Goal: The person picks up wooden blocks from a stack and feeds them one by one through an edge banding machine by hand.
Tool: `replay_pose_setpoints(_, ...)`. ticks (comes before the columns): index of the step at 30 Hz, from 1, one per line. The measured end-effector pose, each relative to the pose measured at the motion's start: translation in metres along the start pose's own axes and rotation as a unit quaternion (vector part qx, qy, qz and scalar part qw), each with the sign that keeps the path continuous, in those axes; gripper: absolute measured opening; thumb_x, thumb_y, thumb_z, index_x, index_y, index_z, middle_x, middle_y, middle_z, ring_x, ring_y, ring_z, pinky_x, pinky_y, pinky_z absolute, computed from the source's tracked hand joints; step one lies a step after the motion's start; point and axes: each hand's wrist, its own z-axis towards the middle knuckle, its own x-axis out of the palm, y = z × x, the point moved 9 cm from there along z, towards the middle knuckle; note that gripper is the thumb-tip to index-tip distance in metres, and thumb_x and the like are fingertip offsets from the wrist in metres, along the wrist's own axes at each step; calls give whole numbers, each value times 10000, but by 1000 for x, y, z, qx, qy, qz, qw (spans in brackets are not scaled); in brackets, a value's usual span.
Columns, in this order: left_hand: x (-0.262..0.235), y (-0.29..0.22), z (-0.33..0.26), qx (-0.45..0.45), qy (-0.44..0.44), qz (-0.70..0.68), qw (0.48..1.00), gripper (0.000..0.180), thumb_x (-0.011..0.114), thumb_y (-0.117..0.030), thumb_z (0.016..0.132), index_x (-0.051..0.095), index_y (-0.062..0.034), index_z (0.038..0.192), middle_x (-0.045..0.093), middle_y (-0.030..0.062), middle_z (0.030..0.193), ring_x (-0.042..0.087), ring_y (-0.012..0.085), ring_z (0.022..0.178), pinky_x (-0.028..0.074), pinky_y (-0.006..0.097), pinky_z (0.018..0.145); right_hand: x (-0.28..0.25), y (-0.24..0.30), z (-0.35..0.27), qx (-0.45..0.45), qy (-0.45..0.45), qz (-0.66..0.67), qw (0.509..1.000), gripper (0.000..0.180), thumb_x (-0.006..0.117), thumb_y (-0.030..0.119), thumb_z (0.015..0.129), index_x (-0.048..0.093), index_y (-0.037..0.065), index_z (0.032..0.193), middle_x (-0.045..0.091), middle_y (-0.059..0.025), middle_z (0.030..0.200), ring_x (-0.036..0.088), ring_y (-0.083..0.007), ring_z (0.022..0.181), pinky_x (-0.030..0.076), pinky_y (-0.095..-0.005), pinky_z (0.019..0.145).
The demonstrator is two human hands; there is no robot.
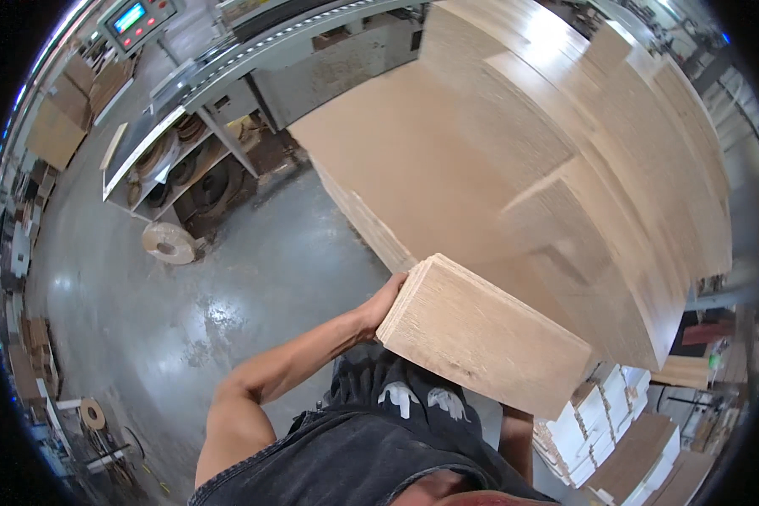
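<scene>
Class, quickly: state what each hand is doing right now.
Left hand: closed, holding one end of a stack of wooden boards.
Right hand: hidden from view; cannot be told.

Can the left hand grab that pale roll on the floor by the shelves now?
Probably not: the left hand grips one end of the board stack, and the roll sits on the floor, seemingly out of reach.

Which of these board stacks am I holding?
The small stack at your waist: your left hand grips its left end. No hand shows on the large stack beyond or the white-sided stack at lower right; your right hand is hidden.
</scene>
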Motion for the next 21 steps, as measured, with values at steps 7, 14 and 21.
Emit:
replay_pose_setpoints(7,-160,-44,-42,81,-115,-54,989,670,268,-530,1088,532,-40,1460,639,152,1347,640,238,1202,523,387,1035,193,-29,29,17,89,-12,996,412,548,249,1093,601,3,1420,692,-69,1321,654,-164,1190,531,-335,998)
replay_pose_setpoints(14,-254,-133,-44,74,-199,-67,975,638,297,-523,1096,555,-46,1432,647,122,1316,633,224,1200,527,377,1019,333,-42,80,16,106,3,994,417,546,253,1094,597,5,1426,690,-70,1326,654,-166,1193,531,-337,1001)
replay_pose_setpoints(21,-365,-228,25,33,-246,-64,967,634,334,-524,1096,539,-47,1461,637,120,1350,621,224,1222,517,376,1030,447,-43,142,26,63,26,997,422,545,257,1095,593,7,1431,689,-70,1332,655,-169,1195,531,-339,1004)
